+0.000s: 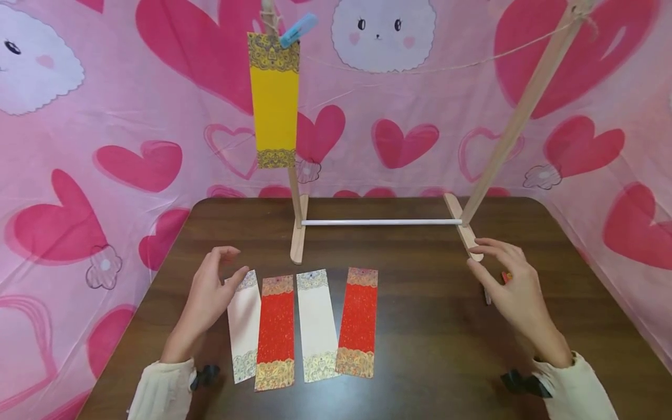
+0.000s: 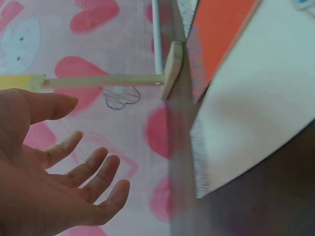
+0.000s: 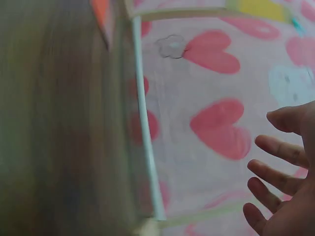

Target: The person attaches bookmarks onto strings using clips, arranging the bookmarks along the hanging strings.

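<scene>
My left hand (image 1: 207, 294) hovers with relaxed, parted fingers over the upper left of a white card (image 1: 244, 329) with patterned ends; it holds nothing. To the right on the table lie a red card (image 1: 275, 326) with gold ends, a second white card (image 1: 317, 318) and a second red card (image 1: 359, 318). My right hand (image 1: 520, 294), also empty with fingers spread, is by the right foot of a wooden stand. Partly hidden beneath it are a small red item (image 1: 506, 276) and a thin clip-like piece (image 1: 487, 293).
A yellow card (image 1: 275, 111) hangs at the stand's left post, with a light blue clothespin (image 1: 299, 30) at its top. A thin string (image 1: 451, 69) runs across to the right post (image 1: 517, 125). A white rod (image 1: 380, 222) joins the feet. Pink heart-print cloth (image 1: 404, 143) surrounds the table.
</scene>
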Demonstrator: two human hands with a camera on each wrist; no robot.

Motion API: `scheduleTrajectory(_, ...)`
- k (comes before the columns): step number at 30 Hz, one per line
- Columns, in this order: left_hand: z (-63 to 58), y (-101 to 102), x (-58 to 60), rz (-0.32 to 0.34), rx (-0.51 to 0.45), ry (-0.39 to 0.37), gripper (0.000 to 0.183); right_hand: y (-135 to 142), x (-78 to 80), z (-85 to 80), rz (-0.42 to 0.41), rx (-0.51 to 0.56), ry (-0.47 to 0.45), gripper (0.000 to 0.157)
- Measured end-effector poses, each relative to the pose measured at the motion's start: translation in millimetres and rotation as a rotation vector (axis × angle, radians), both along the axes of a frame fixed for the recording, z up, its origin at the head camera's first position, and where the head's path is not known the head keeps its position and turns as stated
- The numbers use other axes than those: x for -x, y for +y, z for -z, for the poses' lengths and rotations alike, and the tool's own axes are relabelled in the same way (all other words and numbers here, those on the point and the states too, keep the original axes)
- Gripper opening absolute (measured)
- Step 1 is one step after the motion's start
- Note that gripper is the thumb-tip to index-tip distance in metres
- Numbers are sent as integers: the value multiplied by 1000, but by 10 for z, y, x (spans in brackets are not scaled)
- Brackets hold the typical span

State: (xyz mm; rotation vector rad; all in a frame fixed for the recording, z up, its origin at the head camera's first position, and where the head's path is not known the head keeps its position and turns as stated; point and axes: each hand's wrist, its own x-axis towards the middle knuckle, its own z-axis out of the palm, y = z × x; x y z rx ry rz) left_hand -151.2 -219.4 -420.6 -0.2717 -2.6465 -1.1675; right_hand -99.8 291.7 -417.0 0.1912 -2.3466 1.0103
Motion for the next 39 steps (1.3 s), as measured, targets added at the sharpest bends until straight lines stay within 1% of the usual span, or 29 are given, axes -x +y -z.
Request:
scheduleTrajectory(3, 92, -27, -11, -13, -21, -65, 38, 116, -59, 146, 15, 160, -83, 24)
scheduleTrajectory(6, 163, -63, -18, -18, -36, -130, 37, 230, -91, 287, -1, 379, -159, 26)
scheduleTrajectory(9, 217, -109, -24, -11, -6, -167, 39, 325, -96, 416, -9, 601, -221, 30)
scheduleTrajectory(10, 240, -125, -33, -3, 6, -173, 39, 353, -103, 454, -6, 657, -239, 31)
scheduleTrajectory(12, 282, -159, -50, 15, 31, -178, 40, 398, -108, 531, -12, 757, -238, 32)
scheduleTrajectory(15, 331, -209, -68, 32, 47, -189, 42, 453, -113, 634, -25, 878, -183, 30)
scheduleTrajectory(17, 343, -240, -76, 11, 70, -217, 43, 483, -107, 683, -28, 937, -136, 29)
scheduleTrajectory(19, 346, -269, -78, -30, 97, -251, 44, 510, -99, 714, -8, 962, -118, 29)
scheduleTrajectory(21, 351, -295, -76, -70, 126, -287, 45, 534, -89, 724, 44, 934, -139, 29)
scheduleTrajectory(22, 356, -303, -75, -87, 136, -305, 47, 544, -84, 727, 80, 889, -163, 29)
scheduleTrajectory(25, 378, -312, -63, -101, 148, -331, 54, 562, -69, 725, 209, 642, -262, 33)
scheduleTrajectory(26, 387, -313, -57, -95, 155, -333, 57, 563, -64, 726, 253, 538, -291, 34)
scheduleTrajectory(28, 409, -315, -51, -76, 169, -334, 61, 558, -60, 738, 310, 333, -325, 38)
scheduleTrajectory(29, 424, -319, -49, -65, 181, -333, 62, 550, -59, 747, 320, 255, -331, 40)
scheduleTrajectory(32, 479, -334, -50, -39, 214, -332, 67, 524, -64, 768, 301, 110, -316, 39)
scheduleTrajectory(33, 496, -337, -53, -34, 226, -333, 69, 521, -71, 765, 286, 83, -307, 39)
scheduleTrajectory(36, 544, -332, -39, -27, 243, -317, 76, 546, -107, 734, 279, 30, -288, 35)
scheduleTrajectory(39, 572, -309, 9, -21, 241, -284, 81, 618, -151, 691, 282, -18, -267, 31)
